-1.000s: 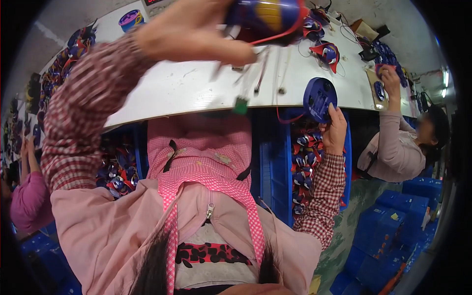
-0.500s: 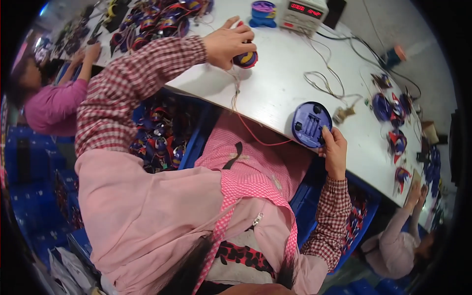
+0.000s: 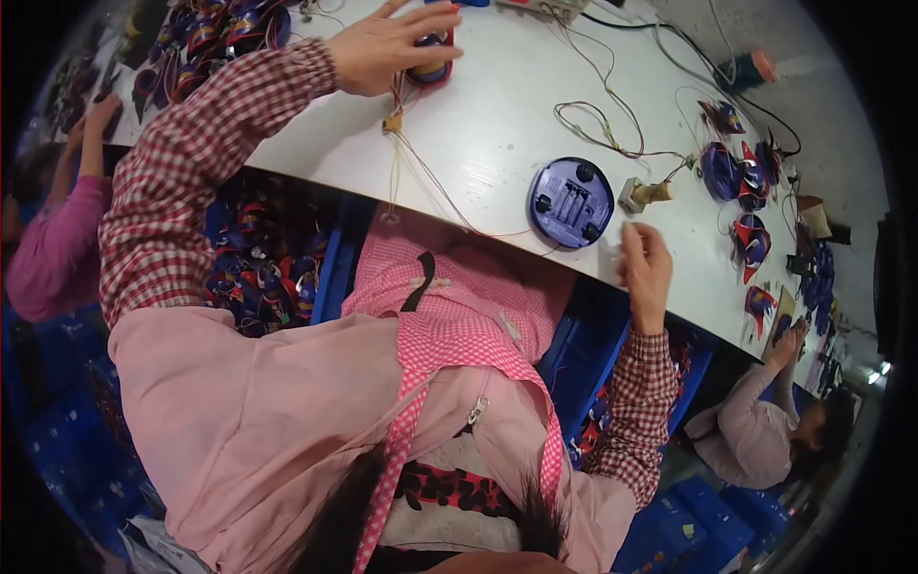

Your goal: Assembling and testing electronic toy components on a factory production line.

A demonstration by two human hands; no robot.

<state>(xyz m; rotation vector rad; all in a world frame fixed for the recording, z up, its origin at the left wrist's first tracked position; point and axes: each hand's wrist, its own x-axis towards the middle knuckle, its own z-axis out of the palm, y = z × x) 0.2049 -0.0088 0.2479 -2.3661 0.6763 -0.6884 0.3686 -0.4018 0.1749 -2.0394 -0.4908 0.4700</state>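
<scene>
Just inside the worktop's (image 3: pixel 488 124) front edge lies a round purple base (image 3: pixel 572 203), slots and dark feet upward, perhaps so that its slotted side stays in view. Off its right side, by that edge, the right hand (image 3: pixel 646 273) is loosely open, fingers slightly parted, holding nothing. Thin wires (image 3: pixel 470 229) run left from the base, sagging along the front edge, toward a rounded purple, yellow and red piece (image 3: pixel 430 69) farther in; the two probably sit close because of this tether. Over that piece the left hand (image 3: pixel 390 53) spreads wide, not closed round it. Right of the base sits a brassy motor-like part (image 3: pixel 652 193); glossy purple-and-red shells (image 3: pixel 751 234) lie nearer the right end. Below the front edge, a blue plastic tub (image 3: pixel 339 249) holds similar shells.
</scene>
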